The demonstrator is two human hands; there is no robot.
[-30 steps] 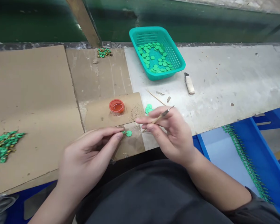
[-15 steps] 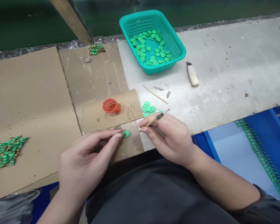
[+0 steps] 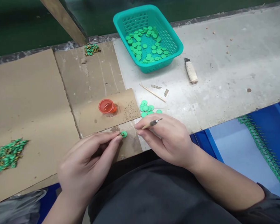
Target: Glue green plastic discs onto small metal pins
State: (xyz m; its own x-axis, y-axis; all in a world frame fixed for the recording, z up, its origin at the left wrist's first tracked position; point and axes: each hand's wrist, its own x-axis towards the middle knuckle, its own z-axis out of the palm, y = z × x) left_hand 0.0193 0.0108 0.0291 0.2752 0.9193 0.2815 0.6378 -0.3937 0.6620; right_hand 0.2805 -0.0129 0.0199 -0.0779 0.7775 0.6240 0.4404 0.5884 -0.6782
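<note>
Between the thumb and index finger of my left hand (image 3: 88, 161) is a small green disc (image 3: 123, 134) with a dark, gold-flecked piece at its near side, mostly covered by the fingertips. My right hand (image 3: 165, 140) pinches a thin wooden stick tool (image 3: 151, 123) with a dark wrapped end and a fine tip pointing up and right. The tool's other end lies close to the disc, apart from it. Just beyond my right hand lie several loose green discs (image 3: 145, 108). A small red cup (image 3: 107, 106) of orange-red liquid stands on cardboard beyond my left hand.
A teal basket (image 3: 162, 66) with green discs stands at the back. A wooden stick (image 3: 152, 92) and a white-wrapped blade tool (image 3: 191, 72) lie on the table. Piles of green-and-gold pieces (image 3: 9, 155) sit at left and far back. A blue bin (image 3: 224, 140) stands lower right.
The whole view has shifted slightly. My right hand has turned the stick tool a little, its dark end now lying lower. The left hand keeps its pinch on the disc.
</note>
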